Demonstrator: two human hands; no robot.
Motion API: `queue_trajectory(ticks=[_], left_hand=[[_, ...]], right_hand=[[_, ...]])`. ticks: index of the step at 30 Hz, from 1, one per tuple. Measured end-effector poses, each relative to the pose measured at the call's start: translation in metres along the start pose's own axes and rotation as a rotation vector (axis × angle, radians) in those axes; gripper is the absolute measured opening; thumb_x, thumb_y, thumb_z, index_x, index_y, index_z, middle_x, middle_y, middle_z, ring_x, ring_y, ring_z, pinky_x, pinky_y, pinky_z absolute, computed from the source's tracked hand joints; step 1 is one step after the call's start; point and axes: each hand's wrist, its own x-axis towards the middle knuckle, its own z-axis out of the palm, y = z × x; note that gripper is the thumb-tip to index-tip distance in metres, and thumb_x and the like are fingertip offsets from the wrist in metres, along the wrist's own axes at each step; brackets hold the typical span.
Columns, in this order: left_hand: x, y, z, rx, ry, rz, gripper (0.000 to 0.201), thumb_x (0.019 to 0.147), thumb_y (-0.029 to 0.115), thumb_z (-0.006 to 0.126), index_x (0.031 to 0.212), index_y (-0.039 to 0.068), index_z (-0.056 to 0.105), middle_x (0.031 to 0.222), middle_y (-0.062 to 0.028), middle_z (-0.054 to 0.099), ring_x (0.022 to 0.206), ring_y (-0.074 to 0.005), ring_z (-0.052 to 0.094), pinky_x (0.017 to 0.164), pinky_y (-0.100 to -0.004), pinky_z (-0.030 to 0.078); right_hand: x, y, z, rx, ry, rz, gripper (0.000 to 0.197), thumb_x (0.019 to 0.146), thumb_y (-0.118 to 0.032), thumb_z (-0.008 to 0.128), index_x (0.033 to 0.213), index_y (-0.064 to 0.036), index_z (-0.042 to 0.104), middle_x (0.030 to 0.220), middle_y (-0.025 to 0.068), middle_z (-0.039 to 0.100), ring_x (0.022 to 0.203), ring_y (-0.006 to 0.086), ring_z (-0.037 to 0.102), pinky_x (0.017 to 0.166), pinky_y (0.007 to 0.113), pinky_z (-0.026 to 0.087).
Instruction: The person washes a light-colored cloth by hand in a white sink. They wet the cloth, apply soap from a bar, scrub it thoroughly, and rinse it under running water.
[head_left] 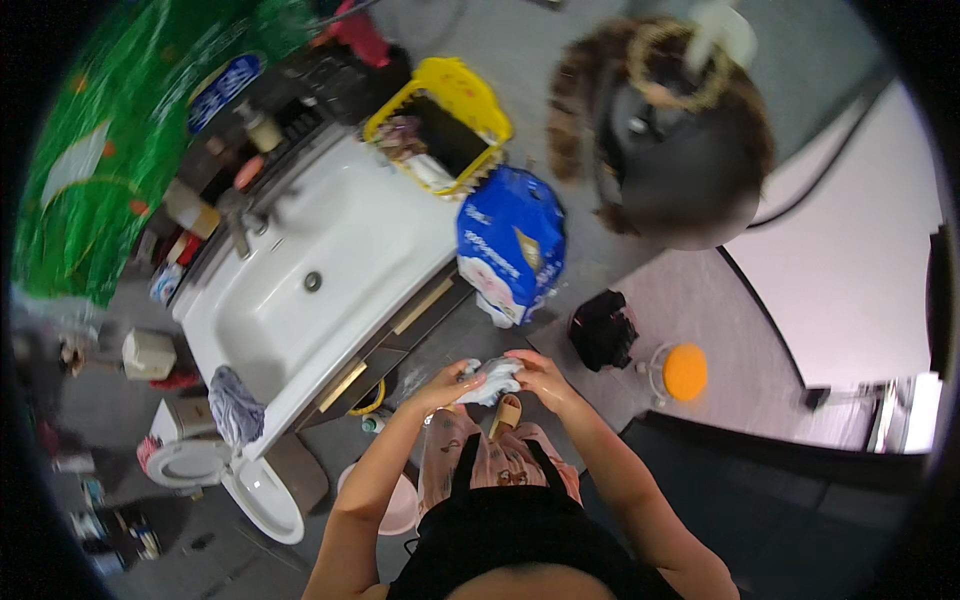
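In front of my body, above the floor, both hands hold a bunched white cloth (pixel 492 384). My left hand (pixel 446 386) grips its left side with bent fingers. On the other side, my right hand (pixel 540 378) has its fingers closed round the cloth's edge. The fingers look wet. The cloth's folds hide part of the fingertips. To the left stands a white washbasin (pixel 345 215) with a metal tap (pixel 238 225). A grey cloth (pixel 236 408) hangs over its near left corner.
Beyond the hands are a blue package (pixel 512 245) and a yellow basket (pixel 450 72) holding cloths. A black-lined bin (pixel 603 332) and an orange-topped stool (pixel 685 372) stand right. Lower left are an open toilet (pixel 262 500) and a pink tub (pixel 400 508). Green plastic (pixel 90 150) fills the upper left.
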Motion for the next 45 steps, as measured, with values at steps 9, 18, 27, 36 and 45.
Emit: queue_trajectory(ticks=[9,18,27,36,45], left_hand=[[0.083,-0.018,0.075,0.241,-0.038,0.249,0.050,0.065,0.012,0.070,0.109,0.008,0.047,0.094,-0.0095,0.053,0.084,-0.0149,0.051,0.071,-0.0266,0.043],[0.167,-0.087,0.132,0.243,-0.021,-0.017,0.053,0.076,0.031,0.060,0.118,0.009,0.036,0.094,-0.0059,0.053,0.075,-0.0125,0.051,0.057,-0.0253,0.043],[0.253,-0.150,0.180,0.168,-0.031,-0.341,0.025,0.081,0.022,0.054,0.101,0.009,0.051,0.090,-0.0022,0.058,0.073,-0.0121,0.057,0.057,-0.0246,0.043],[0.332,-0.181,0.215,0.073,0.061,-0.356,0.022,0.083,0.020,0.051,0.102,0.008,0.051,0.094,-0.0048,0.059,0.076,-0.0128,0.058,0.061,-0.0248,0.045],[0.312,-0.171,0.223,0.026,0.104,-0.344,0.022,0.082,0.020,0.051,0.101,0.009,0.052,0.094,-0.0037,0.059,0.076,-0.0118,0.057,0.062,-0.0245,0.045]], right_hand=[[-0.061,0.041,-0.077,-0.495,0.509,0.027,0.033,0.068,-0.002,0.053,0.101,0.0018,0.053,0.082,0.0052,0.058,0.071,0.0116,0.054,0.060,0.024,0.044],[-0.097,0.103,-0.166,0.353,0.755,-0.161,0.033,0.074,-0.007,0.055,0.107,-0.0053,0.050,0.094,0.0020,0.056,0.083,0.0123,0.053,0.069,0.024,0.041],[0.010,0.203,-0.375,0.750,1.129,-0.034,0.046,0.068,-0.002,0.062,0.108,-0.0090,0.042,0.089,0.0028,0.054,0.075,0.0155,0.052,0.060,0.031,0.043],[0.124,0.198,-0.514,0.719,1.136,-0.110,0.051,0.069,-0.004,0.063,0.113,-0.0093,0.038,0.093,0.0051,0.051,0.080,0.0177,0.050,0.068,0.036,0.044],[0.082,0.258,-0.453,0.527,1.036,0.192,0.050,0.065,-0.003,0.059,0.112,-0.0090,0.041,0.075,0.0064,0.054,0.061,0.0145,0.051,0.048,0.026,0.043]])
